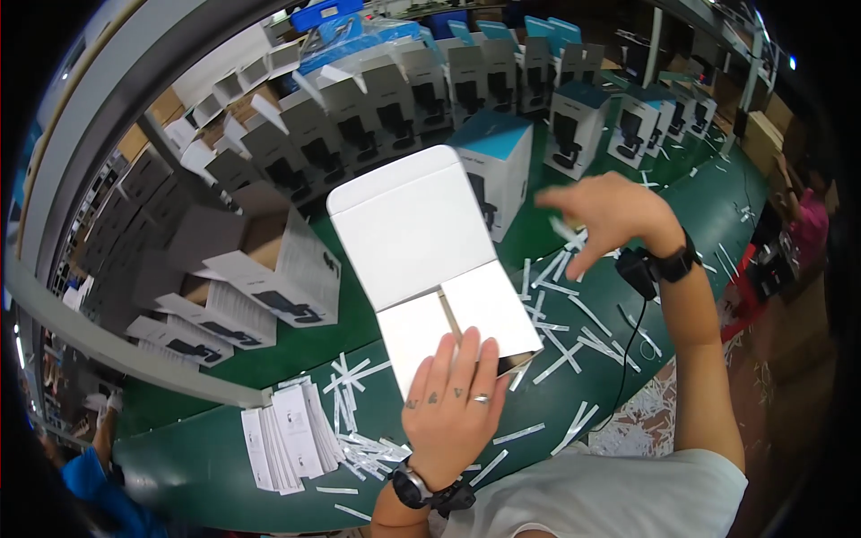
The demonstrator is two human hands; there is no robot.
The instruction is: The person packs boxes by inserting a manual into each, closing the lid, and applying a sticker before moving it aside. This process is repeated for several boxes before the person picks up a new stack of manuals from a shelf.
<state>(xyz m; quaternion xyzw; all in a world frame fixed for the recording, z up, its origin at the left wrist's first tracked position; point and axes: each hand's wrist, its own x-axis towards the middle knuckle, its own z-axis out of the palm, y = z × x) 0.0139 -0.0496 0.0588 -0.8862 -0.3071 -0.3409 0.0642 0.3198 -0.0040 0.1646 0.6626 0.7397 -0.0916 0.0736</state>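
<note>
Two bare hands, head view: we see the left hand and the right hand near one white carton, and we take clock directions from that carton.
White carton: it lies mid-view on the green table, its lid tipped back toward 11 o'clock, perhaps so that the inner flaps can be reached.
Left hand: at 6 o'clock, palm down, its fingers flat on the flaps and gripping nothing; we take it to press them down and steady the carton.
Right hand: at 2 o'clock, raised, blurred, thumb and fingers wide apart; whether it holds the pale streak by its fingertips, we cannot tell.
Paper strips: strewn at 4 and 7 o'clock, so loosely that we judge them scrap.
Leaflets: fanned at 8 o'clock, likely for easy picking up.
Open boxes: at 9 o'clock, flaps raised, probably to leave their insides accessible.
Blue-topped box: closed, upright at 1 o'clock.
Grey boxes: upright from 10 to 1 o'clock, ranked closely, seemingly to save room.
Co-workers: blue clothing at 8 o'clock, pink clothing at 3, both well apart from us.
</note>
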